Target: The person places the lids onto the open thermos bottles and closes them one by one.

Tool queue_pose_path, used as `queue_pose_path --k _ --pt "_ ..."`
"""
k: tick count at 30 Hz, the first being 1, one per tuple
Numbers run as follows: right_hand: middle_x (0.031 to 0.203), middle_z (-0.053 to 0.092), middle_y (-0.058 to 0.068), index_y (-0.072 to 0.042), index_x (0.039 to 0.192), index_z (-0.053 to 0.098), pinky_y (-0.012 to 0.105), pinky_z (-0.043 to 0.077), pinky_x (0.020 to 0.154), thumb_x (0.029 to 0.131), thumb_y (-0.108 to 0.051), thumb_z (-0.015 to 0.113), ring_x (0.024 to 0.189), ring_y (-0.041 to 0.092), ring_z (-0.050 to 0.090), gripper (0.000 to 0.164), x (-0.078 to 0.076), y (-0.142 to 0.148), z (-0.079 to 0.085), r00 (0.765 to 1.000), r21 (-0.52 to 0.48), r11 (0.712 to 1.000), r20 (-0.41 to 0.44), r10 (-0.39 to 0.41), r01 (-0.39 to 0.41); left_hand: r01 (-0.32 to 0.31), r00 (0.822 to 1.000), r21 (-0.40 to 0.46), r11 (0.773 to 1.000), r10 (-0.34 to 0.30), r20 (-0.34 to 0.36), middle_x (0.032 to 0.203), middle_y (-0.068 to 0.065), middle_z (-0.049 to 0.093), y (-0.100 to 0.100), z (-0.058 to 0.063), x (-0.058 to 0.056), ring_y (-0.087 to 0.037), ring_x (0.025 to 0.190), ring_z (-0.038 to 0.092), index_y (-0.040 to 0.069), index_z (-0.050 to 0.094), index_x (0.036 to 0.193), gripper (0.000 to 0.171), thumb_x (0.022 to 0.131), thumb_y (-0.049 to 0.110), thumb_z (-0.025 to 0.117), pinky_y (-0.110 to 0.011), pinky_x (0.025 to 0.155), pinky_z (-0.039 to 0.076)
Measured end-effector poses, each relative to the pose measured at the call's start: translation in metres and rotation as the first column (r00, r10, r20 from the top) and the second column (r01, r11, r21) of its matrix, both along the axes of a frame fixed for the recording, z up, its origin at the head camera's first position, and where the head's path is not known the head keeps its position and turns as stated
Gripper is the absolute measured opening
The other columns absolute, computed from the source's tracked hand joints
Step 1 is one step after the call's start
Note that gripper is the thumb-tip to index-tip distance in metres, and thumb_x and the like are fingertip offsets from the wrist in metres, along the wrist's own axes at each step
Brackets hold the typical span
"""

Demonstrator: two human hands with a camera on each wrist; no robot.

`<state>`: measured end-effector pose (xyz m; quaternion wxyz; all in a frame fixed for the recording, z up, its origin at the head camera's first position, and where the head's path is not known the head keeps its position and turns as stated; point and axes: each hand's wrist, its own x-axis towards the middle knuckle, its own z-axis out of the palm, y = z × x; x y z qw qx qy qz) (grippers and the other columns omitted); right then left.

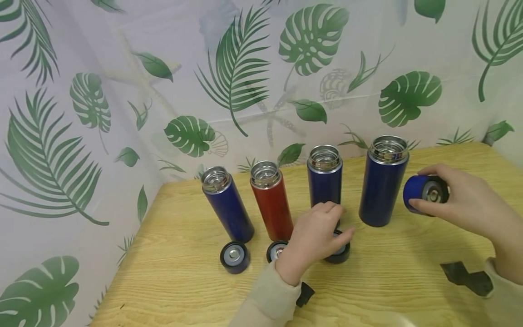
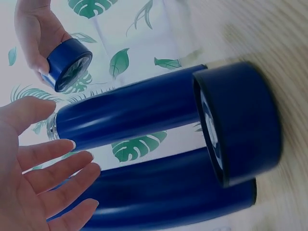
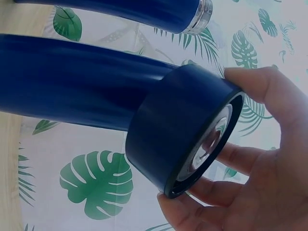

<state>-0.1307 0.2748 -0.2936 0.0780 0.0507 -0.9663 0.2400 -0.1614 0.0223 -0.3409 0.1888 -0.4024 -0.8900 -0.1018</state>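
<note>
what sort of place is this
Probably a makeshift indoor work corner: a wood-grain table in front of a leaf-print backdrop, with a red flask and three blue flasks standing uncapped in a rough row.

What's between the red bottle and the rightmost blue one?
In the head view, a lidless blue bottle, partly hidden by the left hand, stands between the red bottle and the rightmost blue bottle.

In my head feed, a pale cloth backdrop [image 1: 163,41] runs from 9 through 12 to 3 o'clock, with a fold towards 10. Green leaf prints cover it: I log a feathery frond [image 1: 232,75] near 12, a split leaf [image 1: 313,38] at 1, a broad leaf [image 1: 410,98] at 2. Faint starfish outline [image 1: 282,113] just above centre. Yellow wood-grain table [image 1: 175,286] spreads around 6.
</note>
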Motion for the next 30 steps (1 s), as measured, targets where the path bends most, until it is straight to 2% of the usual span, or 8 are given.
queue_pose_path --k 10,19,23,30 --pt "0.104 0.048 0.034 0.009 0.117 0.042 0.054 0.041 0.06 0.074 -0.031 0.07 0.083 0.046 0.05 0.065 0.0 0.002 -0.001 0.998 -0.033 0.999 -0.056 -0.029 0.027 0.006 1.0 0.005 1.0 -0.006 0.008 0.098 0.006 0.059 0.019 0.004 -0.002 -0.005 0.085 0.053 0.016 0.06 0.106 0.036 0.082 0.043 0.056 -0.014 0.069 0.044" --pt "0.106 0.047 0.034 0.008 0.118 0.04 0.054 0.04 0.062 0.075 -0.034 0.069 0.085 0.045 0.049 0.067 0.001 0.003 0.0 0.998 -0.046 0.998 -0.039 -0.049 0.047 -0.001 0.995 0.007 1.0 0.0 0.096 0.104 0.007 0.059 0.034 0.009 -0.002 -0.005 0.093 0.053 0.016 0.059 0.111 0.039 0.085 0.045 0.052 -0.014 0.073 0.044" --pt "0.106 0.047 0.034 0.008 0.118 0.04 0.054 0.04 0.062 0.075 -0.032 0.069 0.085 0.046 0.049 0.066 0.002 0.004 -0.001 0.998 -0.048 0.998 -0.047 -0.048 0.046 0.0 0.993 0.037 0.999 -0.005 0.116 0.104 0.006 0.059 0.039 0.012 -0.002 -0.005 0.095 0.053 0.015 0.058 0.11 0.038 0.085 0.043 0.053 -0.014 0.074 0.043" --pt "0.105 0.048 0.033 0.007 0.118 0.041 0.053 0.041 0.061 0.074 -0.033 0.07 0.083 0.044 0.05 0.066 0.001 0.003 0.0 0.997 -0.046 0.998 -0.059 -0.052 0.05 -0.087 0.985 0.111 0.99 0.069 0.156 0.108 0.006 0.059 0.046 0.018 -0.003 -0.005 0.097 0.053 0.015 0.058 0.111 0.039 0.085 0.043 0.052 -0.017 0.074 0.045"
